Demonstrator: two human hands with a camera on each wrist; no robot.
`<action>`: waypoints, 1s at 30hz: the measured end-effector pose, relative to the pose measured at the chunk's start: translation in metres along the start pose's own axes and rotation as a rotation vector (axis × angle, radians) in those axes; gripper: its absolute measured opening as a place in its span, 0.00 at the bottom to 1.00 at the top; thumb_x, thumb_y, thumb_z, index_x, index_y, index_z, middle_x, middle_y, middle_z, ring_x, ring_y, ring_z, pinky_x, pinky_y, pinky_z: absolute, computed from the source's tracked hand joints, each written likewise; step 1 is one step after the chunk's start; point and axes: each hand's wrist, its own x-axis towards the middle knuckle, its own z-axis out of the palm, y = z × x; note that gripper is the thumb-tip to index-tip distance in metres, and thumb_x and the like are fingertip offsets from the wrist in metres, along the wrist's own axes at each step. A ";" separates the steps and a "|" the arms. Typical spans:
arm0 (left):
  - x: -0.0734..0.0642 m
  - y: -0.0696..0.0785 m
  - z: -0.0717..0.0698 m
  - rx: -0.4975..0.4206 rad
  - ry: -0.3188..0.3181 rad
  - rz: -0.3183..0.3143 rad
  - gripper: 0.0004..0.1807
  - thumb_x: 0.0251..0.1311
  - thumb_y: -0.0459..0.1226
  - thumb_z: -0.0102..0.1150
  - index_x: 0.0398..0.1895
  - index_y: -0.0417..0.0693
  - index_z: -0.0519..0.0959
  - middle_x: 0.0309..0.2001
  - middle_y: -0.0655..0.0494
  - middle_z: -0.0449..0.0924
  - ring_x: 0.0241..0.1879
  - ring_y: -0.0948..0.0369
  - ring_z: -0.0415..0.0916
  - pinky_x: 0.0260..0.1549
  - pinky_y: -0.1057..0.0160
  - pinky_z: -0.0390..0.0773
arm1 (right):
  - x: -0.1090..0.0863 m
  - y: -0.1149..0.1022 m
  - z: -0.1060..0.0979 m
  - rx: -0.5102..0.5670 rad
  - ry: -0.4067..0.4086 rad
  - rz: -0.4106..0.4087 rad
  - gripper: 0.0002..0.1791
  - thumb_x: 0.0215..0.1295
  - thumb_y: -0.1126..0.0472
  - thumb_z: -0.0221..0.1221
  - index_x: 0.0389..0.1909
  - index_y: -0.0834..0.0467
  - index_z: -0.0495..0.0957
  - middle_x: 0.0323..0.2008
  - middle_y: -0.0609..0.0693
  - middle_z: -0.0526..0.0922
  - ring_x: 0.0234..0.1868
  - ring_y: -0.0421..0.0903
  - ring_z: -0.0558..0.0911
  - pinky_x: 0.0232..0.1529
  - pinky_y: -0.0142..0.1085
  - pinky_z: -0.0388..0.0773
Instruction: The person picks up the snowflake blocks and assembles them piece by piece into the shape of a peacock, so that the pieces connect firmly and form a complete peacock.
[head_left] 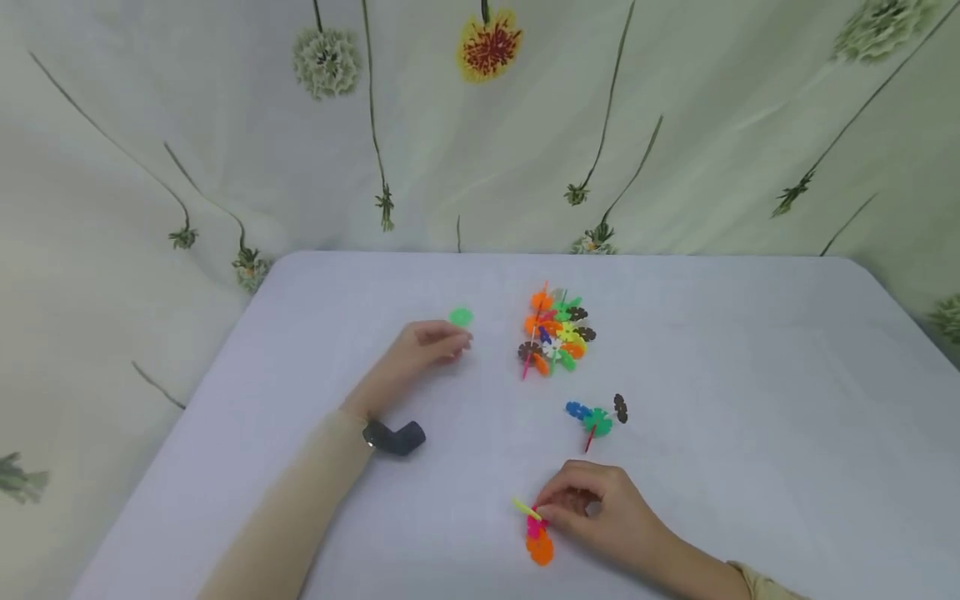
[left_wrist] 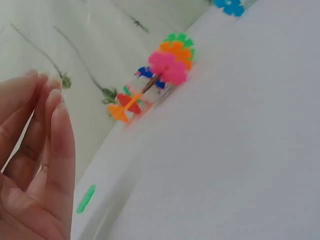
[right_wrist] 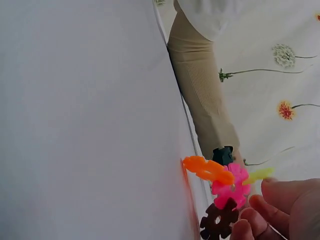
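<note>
In the head view my right hand [head_left: 600, 508] pinches a small joined group of plastic snowflake discs. A pink disc [right_wrist: 232, 186] is at its middle, with an orange disc [right_wrist: 207, 170], a yellow disc [right_wrist: 259, 175] and a dark brown disc [right_wrist: 219, 220] around it. My left hand [head_left: 435, 346] is over the table at the left, its fingertips close together and nothing visible between them. A single green disc [head_left: 461, 317] lies just beyond those fingers; the left wrist view shows this green disc [left_wrist: 86, 199] edge-on, apart from the hand.
A larger cluster of joined discs [head_left: 555, 329] in many colours lies toward the back middle of the white table [head_left: 750, 375]. Nearer my right hand is a smaller joined group [head_left: 597, 421] of green, blue, brown and red discs. A flowered cloth [head_left: 675, 83] hangs behind.
</note>
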 end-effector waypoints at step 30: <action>0.058 -0.004 -0.016 0.602 0.293 -0.028 0.17 0.50 0.36 0.68 0.42 0.38 0.80 0.39 0.45 0.78 0.41 0.51 0.73 0.43 0.56 0.72 | 0.000 -0.004 0.008 -0.208 -0.189 0.053 0.10 0.59 0.51 0.63 0.40 0.49 0.84 0.31 0.32 0.75 0.25 0.31 0.70 0.23 0.24 0.71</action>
